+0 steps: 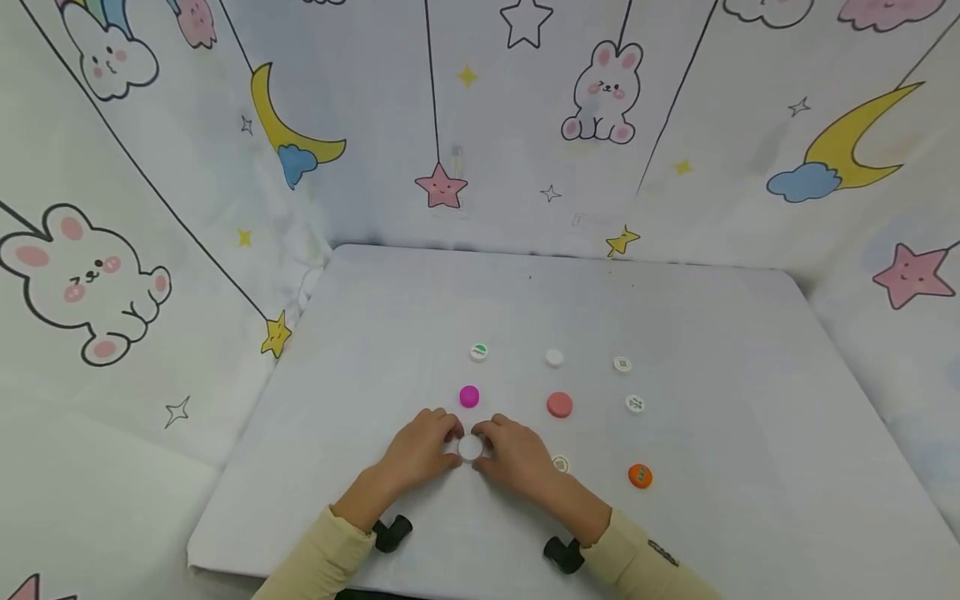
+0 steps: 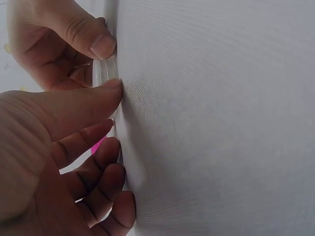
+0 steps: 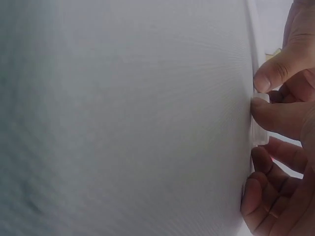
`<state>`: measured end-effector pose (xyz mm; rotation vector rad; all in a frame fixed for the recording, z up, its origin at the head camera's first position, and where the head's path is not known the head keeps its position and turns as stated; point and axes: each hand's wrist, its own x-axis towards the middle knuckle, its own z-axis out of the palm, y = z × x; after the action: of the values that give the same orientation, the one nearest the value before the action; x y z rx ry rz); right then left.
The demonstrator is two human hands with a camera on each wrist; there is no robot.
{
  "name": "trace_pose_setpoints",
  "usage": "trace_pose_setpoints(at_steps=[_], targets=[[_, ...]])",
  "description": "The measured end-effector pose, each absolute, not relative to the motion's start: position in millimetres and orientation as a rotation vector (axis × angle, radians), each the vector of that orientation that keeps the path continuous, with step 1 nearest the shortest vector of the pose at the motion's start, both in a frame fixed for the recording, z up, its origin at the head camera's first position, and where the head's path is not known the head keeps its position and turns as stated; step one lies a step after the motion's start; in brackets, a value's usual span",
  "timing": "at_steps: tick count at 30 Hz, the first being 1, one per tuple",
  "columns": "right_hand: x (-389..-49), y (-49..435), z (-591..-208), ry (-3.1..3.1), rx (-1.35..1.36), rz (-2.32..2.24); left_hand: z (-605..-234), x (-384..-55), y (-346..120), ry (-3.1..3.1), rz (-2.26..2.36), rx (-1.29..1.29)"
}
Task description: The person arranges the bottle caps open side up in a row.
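A round white bottle cap [image 1: 470, 447] lies flat on the table between both hands. My left hand [image 1: 420, 446] holds its left side between thumb and curled forefinger. On the opposite side, my right hand [image 1: 517, 454] grips it in the same way. The left wrist view shows the cap's ridged side wall [image 2: 104, 71] between the two thumbs. In the right wrist view, the cap [image 3: 261, 130] is partly hidden behind the right thumb. Just beyond the hands sits a magenta cap [image 1: 468, 397].
Other caps lie spread in rough rows: a coral one [image 1: 559, 405], an orange one [image 1: 640, 476], a white one with a green mark [image 1: 478, 352], and several white ones. One printed white cap [image 1: 560, 464] is partly covered by the right wrist. A patterned cloth wall [image 1: 495, 108] stands behind the table [image 1: 750, 375].
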<state>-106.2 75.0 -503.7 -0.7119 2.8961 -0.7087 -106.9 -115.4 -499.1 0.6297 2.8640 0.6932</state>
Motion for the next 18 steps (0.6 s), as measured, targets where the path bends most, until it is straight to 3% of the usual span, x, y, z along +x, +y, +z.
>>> trace_pose_setpoints(at_steps=[18], targets=[[-101, 76, -489, 2.967, -0.823, -0.818, -493, -100, -124, 2.809, 0.968, 0.593]])
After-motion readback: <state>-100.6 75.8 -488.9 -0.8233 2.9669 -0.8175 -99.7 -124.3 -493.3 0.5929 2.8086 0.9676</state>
